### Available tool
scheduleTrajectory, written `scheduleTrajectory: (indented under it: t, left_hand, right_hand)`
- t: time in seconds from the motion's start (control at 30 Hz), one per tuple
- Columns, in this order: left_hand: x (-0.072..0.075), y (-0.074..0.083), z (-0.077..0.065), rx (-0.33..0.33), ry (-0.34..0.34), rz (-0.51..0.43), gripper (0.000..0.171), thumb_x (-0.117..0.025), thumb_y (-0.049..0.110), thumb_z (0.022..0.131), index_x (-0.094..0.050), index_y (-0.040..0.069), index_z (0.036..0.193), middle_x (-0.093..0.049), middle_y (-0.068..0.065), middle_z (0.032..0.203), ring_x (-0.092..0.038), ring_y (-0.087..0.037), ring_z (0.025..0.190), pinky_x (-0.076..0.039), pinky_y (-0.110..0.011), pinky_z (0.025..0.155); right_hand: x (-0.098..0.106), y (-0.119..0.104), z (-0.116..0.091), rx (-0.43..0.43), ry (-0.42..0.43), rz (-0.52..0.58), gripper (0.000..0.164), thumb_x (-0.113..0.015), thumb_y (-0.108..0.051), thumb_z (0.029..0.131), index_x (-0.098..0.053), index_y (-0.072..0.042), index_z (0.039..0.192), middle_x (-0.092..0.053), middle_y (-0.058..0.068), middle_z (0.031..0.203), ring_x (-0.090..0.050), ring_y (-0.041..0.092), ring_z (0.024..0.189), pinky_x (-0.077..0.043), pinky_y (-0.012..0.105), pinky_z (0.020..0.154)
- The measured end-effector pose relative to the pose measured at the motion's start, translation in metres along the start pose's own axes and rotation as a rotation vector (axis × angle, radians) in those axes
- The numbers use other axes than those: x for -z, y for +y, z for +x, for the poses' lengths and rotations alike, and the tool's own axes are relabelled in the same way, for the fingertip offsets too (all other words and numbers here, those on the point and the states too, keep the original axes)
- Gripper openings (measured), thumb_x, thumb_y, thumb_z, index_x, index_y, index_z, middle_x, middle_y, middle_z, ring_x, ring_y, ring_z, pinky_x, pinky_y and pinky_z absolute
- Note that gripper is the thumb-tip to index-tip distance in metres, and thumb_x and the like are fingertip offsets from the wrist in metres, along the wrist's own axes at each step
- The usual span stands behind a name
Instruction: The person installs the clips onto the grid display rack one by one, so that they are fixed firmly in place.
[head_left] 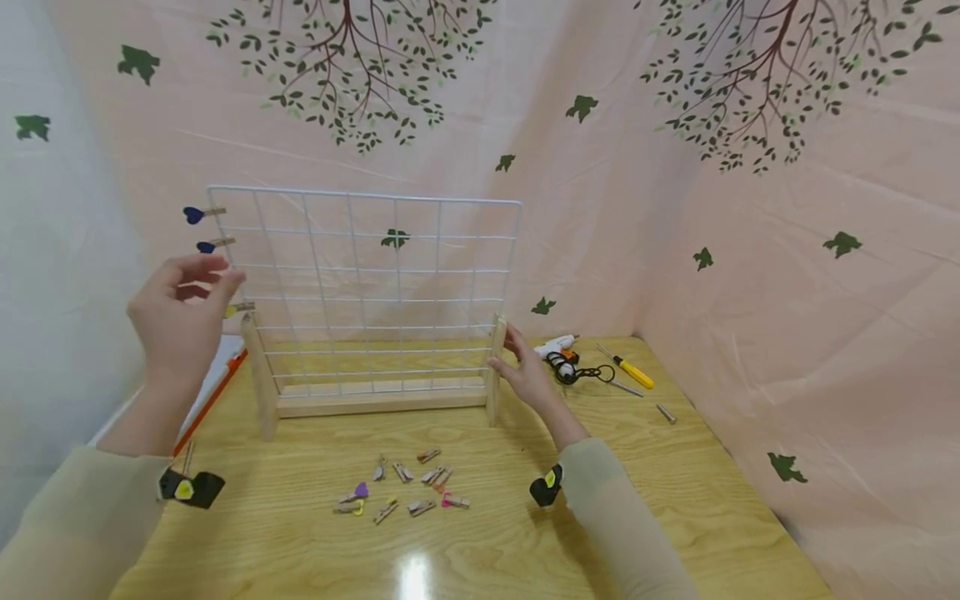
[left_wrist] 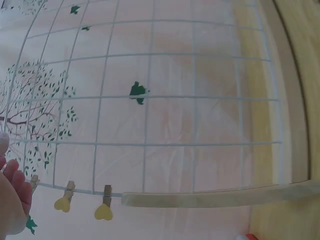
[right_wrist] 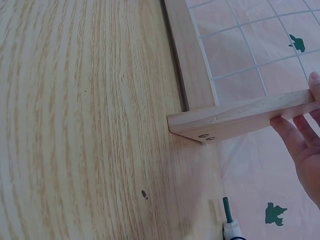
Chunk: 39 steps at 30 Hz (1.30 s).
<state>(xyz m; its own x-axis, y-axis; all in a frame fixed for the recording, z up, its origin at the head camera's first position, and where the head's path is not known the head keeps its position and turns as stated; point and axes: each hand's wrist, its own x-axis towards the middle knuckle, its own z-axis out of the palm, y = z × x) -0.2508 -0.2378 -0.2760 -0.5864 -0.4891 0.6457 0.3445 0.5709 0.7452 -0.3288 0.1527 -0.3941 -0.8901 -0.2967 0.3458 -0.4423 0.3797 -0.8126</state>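
Head view, grid: white wire grid panel (head_left: 397,268), upright, long axis left-right, roughly parallel to the worktop's (head_left: 480,550) back edge.
Stand: pale, flat-faced wood; left post (head_left: 260,375), right post (head_left: 492,396), base bar (head_left: 375,406) between them.
Edge clips: two wooden clips with dark blue hearts (head_left: 193,216) on grid's left edge, hearts pointing outward left; wooden clip with yellow end (head_left: 243,307) lower, by left post's top.
Left hand (head_left: 183,312): at that edge, fingers bent; cannot tell whether it pinches anything.
Right hand (head_left: 534,375): grips right post near its top.
Loose clips: small wooden clothespins (head_left: 386,512), some with coloured ends, lying at mixed angles before the stand.
Room: strip of worktop between base bar and clothespins; another along the right edge. White glue gun (head_left: 555,345) and yellow-handled screwdriver (head_left: 636,372) near back right corner.
Left wrist view, clips: two yellow hearts (left_wrist: 62,204) beyond the grid wire; third clip (left_wrist: 34,181) partly behind fingers.
Right wrist view, post: foot on worktop, two dark round marks near it; fingers on outer face. Worktop grain streaky.
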Motion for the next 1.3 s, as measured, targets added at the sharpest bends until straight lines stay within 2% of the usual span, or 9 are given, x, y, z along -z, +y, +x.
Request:
scheduleTrajectory:
  t: [0.1, 0.2, 0.4, 0.53, 0.67, 0.77, 0.83, 1.03, 1.3]
  left_hand:
    - [-0.004, -0.01, -0.021, -0.071, -0.141, 0.025, 0.032, -0.07, 0.03, 0.076, -0.065, 0.011, 0.101, -0.065, 0.003, 0.092, -0.051, 0.003, 0.075, -0.038, -0.008, 0.066]
    - [-0.009, -0.023, -0.044, -0.115, -0.326, 0.082, 0.032, -0.069, 0.029, 0.077, -0.064, 0.01, 0.102, -0.065, -0.002, 0.091, -0.053, 0.0, 0.075, -0.04, -0.009, 0.065]
    - [-0.025, -0.059, -0.102, -0.19, -0.7, 0.216, 0.034, -0.07, 0.029, 0.075, -0.063, 0.012, 0.103, -0.067, -0.004, 0.092, -0.059, -0.018, 0.084, -0.047, -0.03, 0.068]
    - [-0.036, -0.08, -0.136, -0.202, -0.883, 0.219, 0.031, -0.073, 0.025, 0.071, -0.066, 0.011, 0.098, -0.066, 0.001, 0.088, -0.059, -0.02, 0.084, -0.048, -0.038, 0.069]
    - [-0.041, -0.095, -0.158, -0.172, -1.05, 0.155, 0.026, -0.072, 0.028, 0.071, -0.066, 0.013, 0.092, -0.065, 0.006, 0.084, -0.059, -0.012, 0.08, -0.049, -0.031, 0.07]
    - [-0.043, -0.101, -0.168, -0.155, -1.136, 0.099, 0.023, -0.07, 0.032, 0.072, -0.066, 0.015, 0.087, -0.064, 0.01, 0.08, -0.057, -0.004, 0.074, -0.048, -0.023, 0.067]
    - [-0.044, -0.102, -0.172, -0.151, -1.162, 0.075, 0.019, -0.069, 0.031, 0.073, -0.066, 0.016, 0.085, -0.062, 0.013, 0.077, -0.055, 0.0, 0.071, -0.047, -0.019, 0.065]
    - [-0.045, -0.099, -0.175, -0.191, -1.156, 0.079, 0.008, -0.071, 0.024, 0.073, -0.065, 0.02, 0.072, -0.058, 0.014, 0.071, -0.05, 0.003, 0.066, -0.043, -0.018, 0.06]
    - [-0.044, -0.1, -0.167, -0.08, -1.239, 0.032, 0.008, -0.066, 0.02, 0.079, -0.061, 0.015, 0.074, -0.06, 0.009, 0.07, -0.052, -0.001, 0.064, -0.045, -0.019, 0.058]
  right_hand:
    - [0.0, 0.001, 0.001, -0.001, -0.004, 0.002, 0.066, -0.057, -0.012, 0.087, -0.02, -0.011, 0.142, -0.036, 0.014, 0.137, -0.035, 0.03, 0.125, -0.034, 0.046, 0.098]
    - [0.0, 0.005, 0.003, 0.002, 0.003, 0.025, 0.067, -0.058, -0.012, 0.086, -0.021, -0.011, 0.142, -0.038, 0.015, 0.136, -0.036, 0.031, 0.125, -0.034, 0.048, 0.098]
    - [-0.001, 0.026, 0.01, -0.007, 0.018, -0.023, 0.068, -0.059, -0.022, 0.085, -0.022, -0.022, 0.142, -0.04, 0.008, 0.135, -0.037, 0.025, 0.124, -0.036, 0.043, 0.098]
    - [-0.002, 0.032, 0.012, 0.0, 0.032, -0.018, 0.068, -0.06, -0.022, 0.085, -0.023, -0.025, 0.141, -0.041, 0.007, 0.135, -0.038, 0.024, 0.124, -0.037, 0.042, 0.097]
    - [-0.002, 0.029, 0.011, 0.006, 0.023, -0.005, 0.068, -0.06, -0.023, 0.084, -0.022, -0.022, 0.142, -0.041, 0.009, 0.134, -0.038, 0.025, 0.124, -0.039, 0.043, 0.095]
    - [-0.001, 0.015, 0.006, -0.004, 0.005, 0.003, 0.068, -0.059, -0.02, 0.086, -0.021, -0.019, 0.142, -0.04, 0.011, 0.135, -0.037, 0.028, 0.125, -0.041, 0.045, 0.092]
    - [0.0, 0.006, 0.003, -0.014, -0.003, 0.009, 0.067, -0.058, -0.017, 0.086, -0.021, -0.017, 0.142, -0.039, 0.013, 0.135, -0.036, 0.029, 0.125, -0.042, 0.045, 0.091]
    - [0.001, 0.0, 0.001, -0.011, -0.007, -0.004, 0.067, -0.057, -0.014, 0.087, -0.02, -0.016, 0.142, -0.037, 0.013, 0.136, -0.036, 0.029, 0.125, -0.042, 0.045, 0.091]
    - [0.0, 0.0, 0.001, -0.021, -0.006, -0.001, 0.067, -0.057, -0.015, 0.087, -0.02, -0.014, 0.142, -0.035, 0.013, 0.139, -0.035, 0.029, 0.126, -0.042, 0.044, 0.092]
